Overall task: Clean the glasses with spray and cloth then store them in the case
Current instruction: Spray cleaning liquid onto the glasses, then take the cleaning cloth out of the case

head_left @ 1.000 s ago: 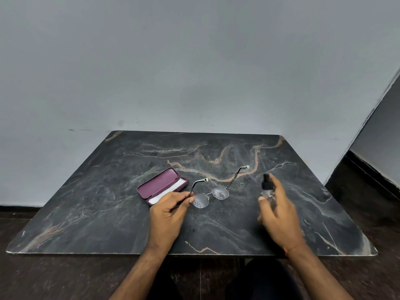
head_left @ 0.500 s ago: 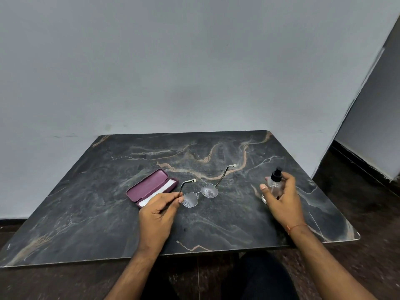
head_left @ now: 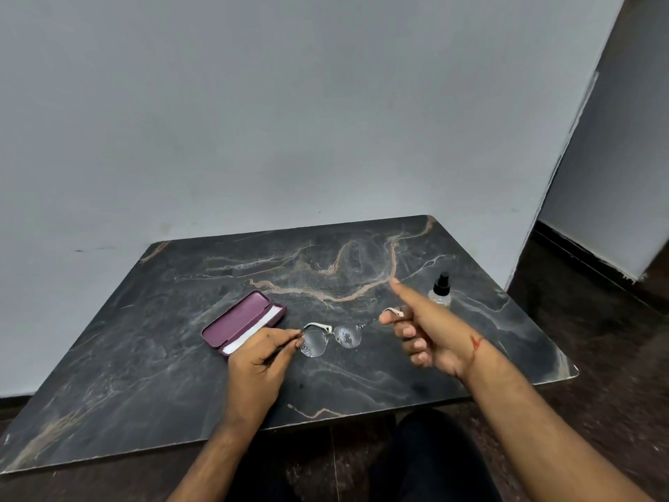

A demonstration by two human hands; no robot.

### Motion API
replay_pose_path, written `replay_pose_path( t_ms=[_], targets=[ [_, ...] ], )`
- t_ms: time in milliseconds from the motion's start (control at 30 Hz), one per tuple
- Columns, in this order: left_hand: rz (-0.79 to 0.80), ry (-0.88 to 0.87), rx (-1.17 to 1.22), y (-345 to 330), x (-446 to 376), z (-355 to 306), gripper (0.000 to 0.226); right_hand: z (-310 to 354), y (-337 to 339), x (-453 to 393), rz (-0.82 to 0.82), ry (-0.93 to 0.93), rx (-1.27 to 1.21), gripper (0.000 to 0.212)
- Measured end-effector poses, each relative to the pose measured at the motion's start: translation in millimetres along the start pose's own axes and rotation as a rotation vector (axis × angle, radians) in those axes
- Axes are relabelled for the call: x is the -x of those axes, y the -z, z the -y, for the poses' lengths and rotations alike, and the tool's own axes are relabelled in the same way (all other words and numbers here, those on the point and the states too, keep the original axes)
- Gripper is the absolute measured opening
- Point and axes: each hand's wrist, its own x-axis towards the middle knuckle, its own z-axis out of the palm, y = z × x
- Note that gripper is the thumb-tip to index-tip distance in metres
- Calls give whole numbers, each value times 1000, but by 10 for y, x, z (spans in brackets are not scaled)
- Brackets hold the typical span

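Observation:
Thin-framed glasses (head_left: 346, 335) with droplets on both lenses hover just above the dark marble table (head_left: 144, 356), near its middle. My left hand (head_left: 259, 360) pinches the frame at the left lens. The white tip of the right temple lies against the thumb of my right hand (head_left: 427, 333), whose lower fingers are curled while the index finger points up. A small clear spray bottle (head_left: 440, 293) with a black top stands by itself behind my right hand. Left of the glasses, the maroon case (head_left: 237, 317) lies open, with a white cloth (head_left: 253, 333) inside.
A plain grey wall runs along the table's far edge. The near table edge (head_left: 253, 432) is close to my body, and dark floor shows on the right beyond the table's right corner (head_left: 573, 373).
My right hand has set the spray bottle down at the right of the table and moved left to the glasses' right temple. My left hand still pinches the frame.

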Motion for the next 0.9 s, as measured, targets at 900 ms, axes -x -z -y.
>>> replay_pose_path(
  t_ms=[900],
  targets=[
    [507, -420, -494, -77, -684, 397, 13, -549, 217, -250, -104, 101, 288, 20]
  ],
)
